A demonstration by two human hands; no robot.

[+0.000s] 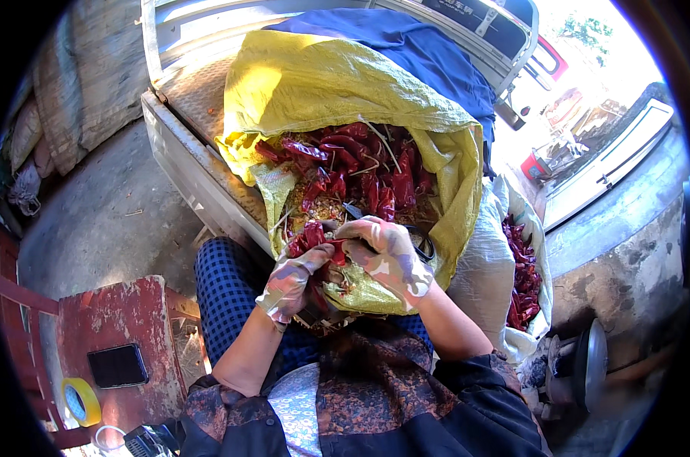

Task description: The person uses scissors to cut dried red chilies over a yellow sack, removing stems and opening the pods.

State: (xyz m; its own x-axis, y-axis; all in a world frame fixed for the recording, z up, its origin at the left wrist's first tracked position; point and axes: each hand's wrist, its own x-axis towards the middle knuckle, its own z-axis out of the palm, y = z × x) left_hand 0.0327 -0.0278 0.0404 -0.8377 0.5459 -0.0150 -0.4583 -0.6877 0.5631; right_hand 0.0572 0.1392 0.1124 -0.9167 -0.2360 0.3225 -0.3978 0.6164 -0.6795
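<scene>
Both my hands wear camouflage-patterned gloves and meet over the near rim of a yellow woven sack [322,84]. My left hand [290,283] is closed round several dried red chilies [308,238]. Beside it, my right hand [387,259] pinches the red skin of one chili between thumb and fingers. A pointed metal tip [352,210] shows past its fingers, and a black loop [424,244] by its far side; they look like scissors, their middle hidden by the hand. Inside the sack, dark red chilies [352,156] lie over yellowish seeds and bits of stem [322,209].
The sack rests against a metal cart bed [200,171] with blue cloth [413,46] behind. At right stands a white sack [482,266] holding more chilies [521,282]. A worn red chair [124,305] at left bears a phone [118,366] and yellow tape roll [82,401].
</scene>
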